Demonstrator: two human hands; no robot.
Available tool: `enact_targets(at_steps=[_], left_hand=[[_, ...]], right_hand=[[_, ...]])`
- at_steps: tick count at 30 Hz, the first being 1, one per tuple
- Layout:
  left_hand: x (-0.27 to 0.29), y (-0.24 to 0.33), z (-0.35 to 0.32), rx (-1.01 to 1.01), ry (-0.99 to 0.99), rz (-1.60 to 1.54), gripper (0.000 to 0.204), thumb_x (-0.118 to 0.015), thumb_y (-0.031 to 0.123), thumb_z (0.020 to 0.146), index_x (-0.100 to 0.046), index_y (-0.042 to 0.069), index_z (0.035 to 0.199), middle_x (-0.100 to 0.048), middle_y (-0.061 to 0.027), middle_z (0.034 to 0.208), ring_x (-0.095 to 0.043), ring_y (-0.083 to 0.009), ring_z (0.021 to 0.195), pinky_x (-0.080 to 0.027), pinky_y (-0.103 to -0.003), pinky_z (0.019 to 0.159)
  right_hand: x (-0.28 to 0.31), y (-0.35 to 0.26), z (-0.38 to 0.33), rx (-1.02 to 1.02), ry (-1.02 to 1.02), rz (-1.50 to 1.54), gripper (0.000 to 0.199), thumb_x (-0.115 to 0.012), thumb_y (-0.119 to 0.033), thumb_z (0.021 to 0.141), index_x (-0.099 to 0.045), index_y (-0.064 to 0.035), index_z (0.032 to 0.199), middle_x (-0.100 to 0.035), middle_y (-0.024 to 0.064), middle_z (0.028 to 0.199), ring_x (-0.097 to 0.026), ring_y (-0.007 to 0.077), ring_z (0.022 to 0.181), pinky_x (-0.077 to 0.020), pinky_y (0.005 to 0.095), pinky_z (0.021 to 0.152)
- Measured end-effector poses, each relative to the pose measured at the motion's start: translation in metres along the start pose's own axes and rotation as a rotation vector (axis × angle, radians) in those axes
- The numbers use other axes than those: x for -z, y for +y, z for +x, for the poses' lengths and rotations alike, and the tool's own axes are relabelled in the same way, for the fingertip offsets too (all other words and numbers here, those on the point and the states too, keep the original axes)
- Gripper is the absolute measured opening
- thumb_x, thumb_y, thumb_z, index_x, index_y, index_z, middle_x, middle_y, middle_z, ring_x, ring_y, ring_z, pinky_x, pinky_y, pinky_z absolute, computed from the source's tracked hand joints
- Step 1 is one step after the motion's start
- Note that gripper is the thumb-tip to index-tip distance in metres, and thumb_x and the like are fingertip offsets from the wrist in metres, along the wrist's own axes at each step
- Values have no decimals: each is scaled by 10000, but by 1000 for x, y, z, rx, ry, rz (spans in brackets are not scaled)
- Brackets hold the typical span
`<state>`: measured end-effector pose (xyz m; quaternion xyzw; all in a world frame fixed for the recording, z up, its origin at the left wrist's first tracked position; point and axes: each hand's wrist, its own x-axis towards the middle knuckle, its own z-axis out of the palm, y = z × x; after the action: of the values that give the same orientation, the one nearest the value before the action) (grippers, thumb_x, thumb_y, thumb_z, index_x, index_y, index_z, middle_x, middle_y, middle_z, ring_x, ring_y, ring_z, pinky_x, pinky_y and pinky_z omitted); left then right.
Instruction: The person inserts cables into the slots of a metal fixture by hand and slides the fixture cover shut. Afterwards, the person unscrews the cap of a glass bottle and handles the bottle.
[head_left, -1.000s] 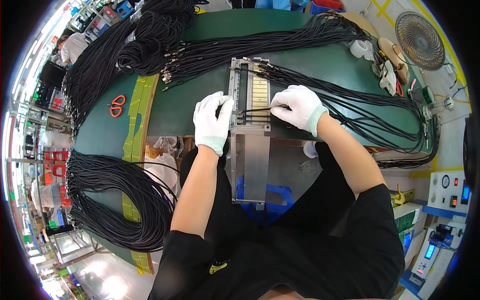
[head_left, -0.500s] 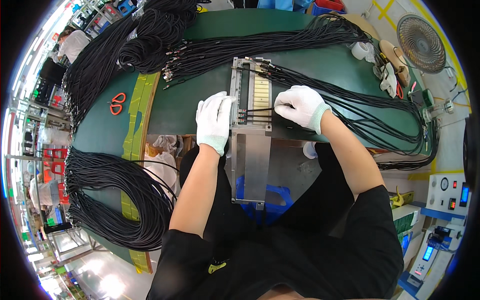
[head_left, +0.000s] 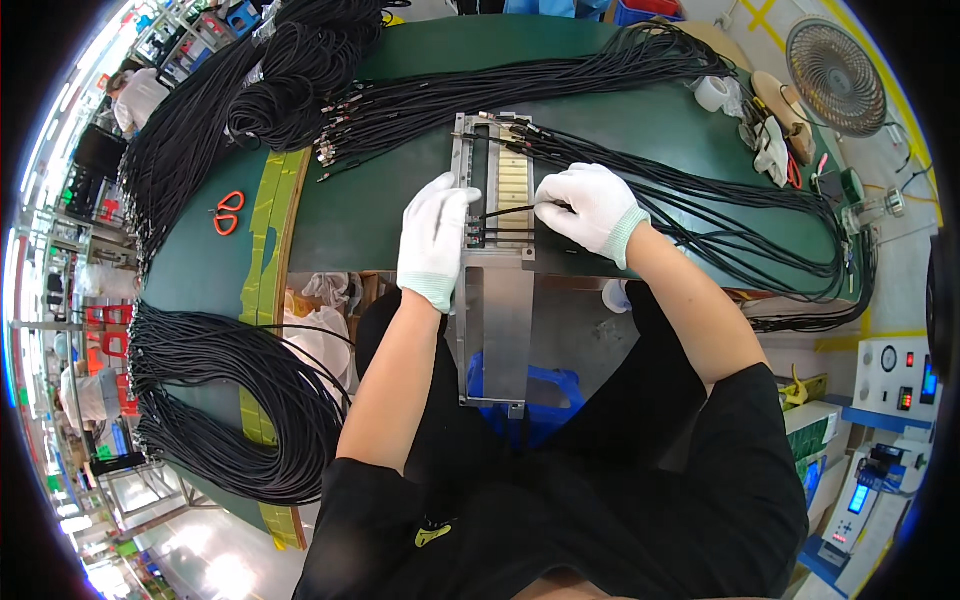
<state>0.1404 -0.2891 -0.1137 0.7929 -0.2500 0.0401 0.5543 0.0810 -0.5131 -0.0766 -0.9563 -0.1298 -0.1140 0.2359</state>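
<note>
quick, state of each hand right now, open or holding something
Left hand: fingers loosely bent by the left edge of the metal fixture; cannot tell whether it grips anything.
Right hand: closed, pinching a black cable.

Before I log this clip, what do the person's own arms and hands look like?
The left hand and right hand wear matching white gloves with pale green cuffs. The forearms are bare between the cuffs and short black sleeves.

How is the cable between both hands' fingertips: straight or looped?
Straight: the black cable crosses the metal fixture without loops, from right hand toward left hand.
</note>
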Motion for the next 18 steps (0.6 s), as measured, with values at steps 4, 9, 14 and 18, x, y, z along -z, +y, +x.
enact_targets(at_steps=[4,9,14,18], left_hand=[[1,-1,0,-112,-110,110,278,-542,308,943,-724,155,1088,-528,-216,1337,-416,-374,1303,-300,-439,1105],[-10,17,-7,-302,-240,747,400,-611,516,856,-708,292,1173,-432,-229,1445,-345,-437,1346,-183,-537,1145],[-14,29,0,-312,-304,803,322,-605,461,868,-733,306,1119,-510,-175,1392,-375,-381,1340,-143,-555,1155],[-11,11,-5,-307,-257,637,281,-641,401,865,-739,294,1106,-542,-143,1364,-388,-380,1339,-177,-538,1155]], right_hand=[[-1,-3,-2,33,-1,-4,114,-633,-201,812,-670,-94,799,-654,94,728,-608,305,759,-472,400,715],[-3,5,-2,-25,-57,-76,184,-663,-308,828,-679,-125,822,-654,74,785,-601,295,826,-467,404,779],[-3,39,18,-159,172,-423,175,-714,-309,781,-677,-157,861,-627,45,842,-579,272,909,-463,389,794],[-10,46,22,-92,220,-424,100,-704,-232,770,-636,-159,771,-608,24,808,-575,265,869,-458,387,753]])
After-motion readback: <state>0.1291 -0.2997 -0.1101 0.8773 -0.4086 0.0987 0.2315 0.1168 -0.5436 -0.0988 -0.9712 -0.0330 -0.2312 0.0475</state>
